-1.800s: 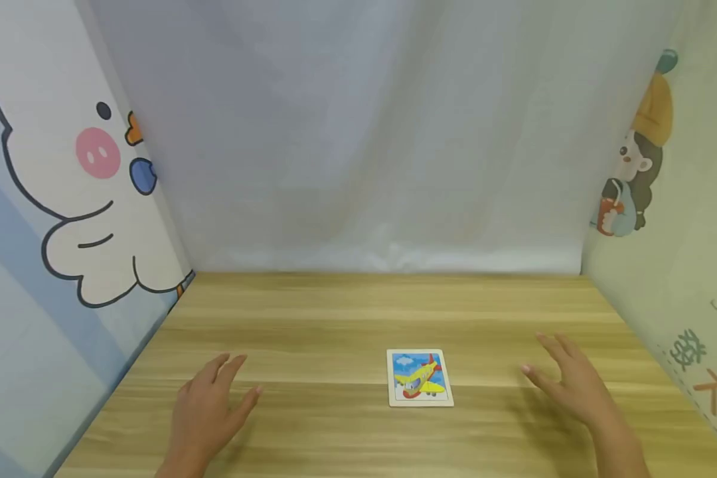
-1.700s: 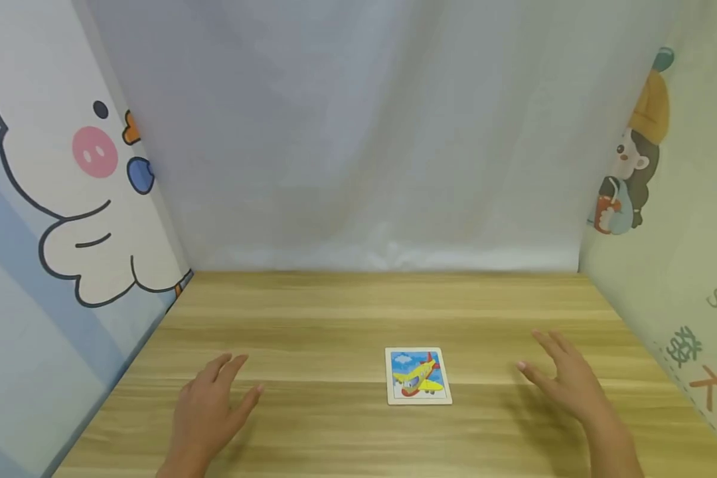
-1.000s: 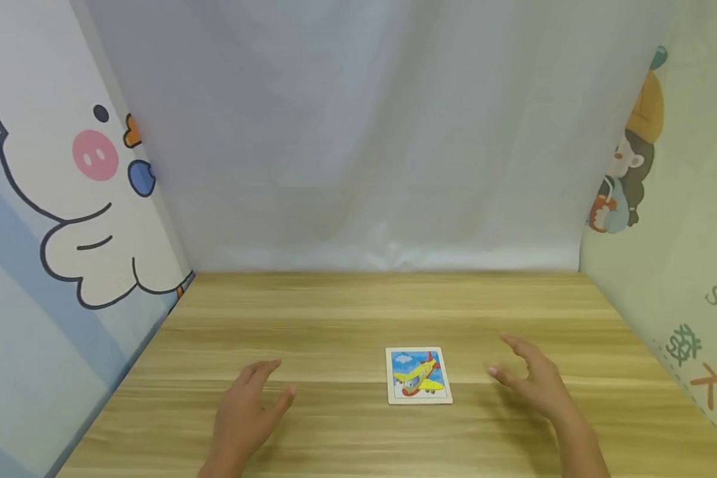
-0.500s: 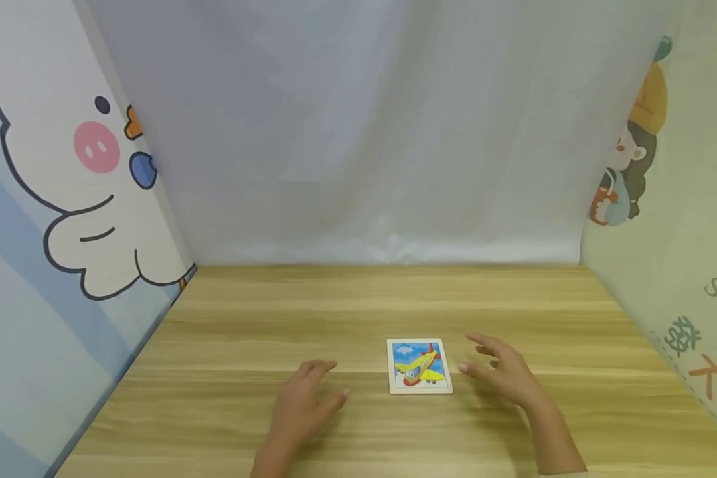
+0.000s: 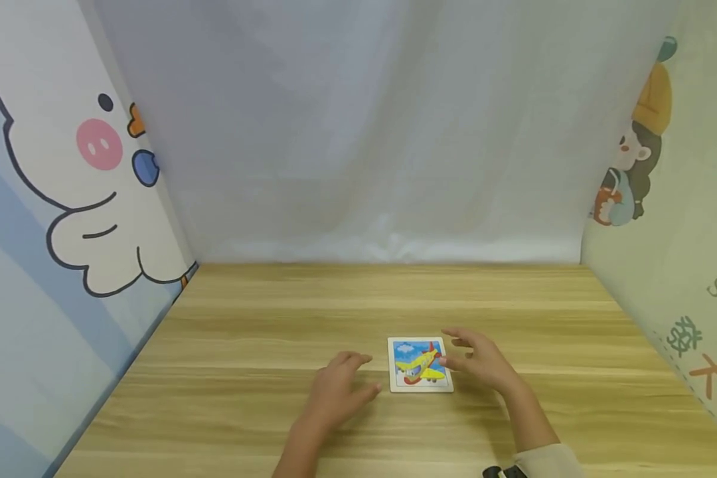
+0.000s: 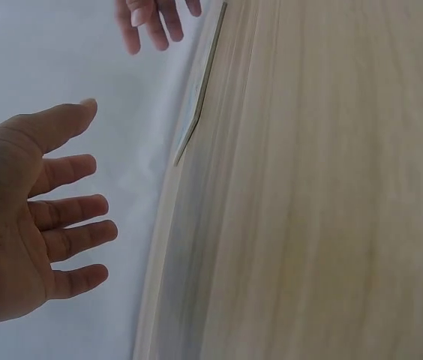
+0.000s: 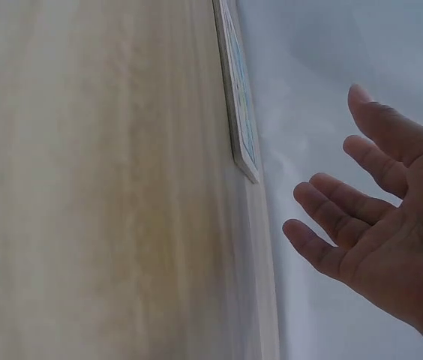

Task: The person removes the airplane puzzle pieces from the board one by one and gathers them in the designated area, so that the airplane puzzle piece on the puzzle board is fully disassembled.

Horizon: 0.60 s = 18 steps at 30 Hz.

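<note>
A thin square board (image 5: pixel 421 365) with a pale border and a yellow cartoon airplane picture lies flat on the wooden table, its edge side showing in both wrist views. Just left of it hovers my left hand (image 5: pixel 337 392), fingers loosely spread and holding nothing. On the other side, my right hand (image 5: pixel 480 358) hangs over the board's right edge in the head view. The right wrist view shows a gap between that hand (image 7: pixel 391 210) and the board (image 7: pixel 240 97). Both palms face inward toward the board.
The wood-grain table (image 5: pixel 245 318) ends at a pale grey curtain (image 5: pixel 358 133) behind. Cartoon-printed panels stand at the left (image 5: pixel 48 219) and right (image 5: pixel 663 265). A small black object (image 5: pixel 502 472) shows by the right sleeve (image 5: pixel 548 459) at the bottom edge.
Both hands have moved inward from the table's sides toward the board, the left one rightward and the right one leftward. The board has stayed in its place on the table.
</note>
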Tool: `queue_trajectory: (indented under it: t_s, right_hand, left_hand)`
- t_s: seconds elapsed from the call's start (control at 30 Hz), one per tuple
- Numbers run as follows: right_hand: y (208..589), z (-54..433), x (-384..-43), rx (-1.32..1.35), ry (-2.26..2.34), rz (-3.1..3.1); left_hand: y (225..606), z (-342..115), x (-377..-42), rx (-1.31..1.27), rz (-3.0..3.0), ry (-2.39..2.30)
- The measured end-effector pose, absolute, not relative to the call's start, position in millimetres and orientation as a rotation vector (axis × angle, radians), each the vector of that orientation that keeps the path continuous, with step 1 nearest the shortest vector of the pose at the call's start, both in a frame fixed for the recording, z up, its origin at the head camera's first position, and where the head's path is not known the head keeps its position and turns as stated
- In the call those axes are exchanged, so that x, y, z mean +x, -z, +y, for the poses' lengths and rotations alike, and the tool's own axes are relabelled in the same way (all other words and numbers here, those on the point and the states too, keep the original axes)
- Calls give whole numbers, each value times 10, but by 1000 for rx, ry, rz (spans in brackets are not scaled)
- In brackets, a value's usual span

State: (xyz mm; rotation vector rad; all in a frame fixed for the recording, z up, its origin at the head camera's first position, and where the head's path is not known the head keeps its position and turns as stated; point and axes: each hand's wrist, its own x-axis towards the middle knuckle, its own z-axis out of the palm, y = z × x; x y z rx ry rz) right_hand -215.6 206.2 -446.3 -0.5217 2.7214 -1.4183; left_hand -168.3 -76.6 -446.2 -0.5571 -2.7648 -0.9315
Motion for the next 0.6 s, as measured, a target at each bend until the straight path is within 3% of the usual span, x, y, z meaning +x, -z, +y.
queue_trajectory:
  t_s: [0.6]
  right_hand:
    - [4582, 1783, -2508, -649, 1389, 2602]
  left_hand:
    - [4577, -449, -1936, -712, -2878, 845]
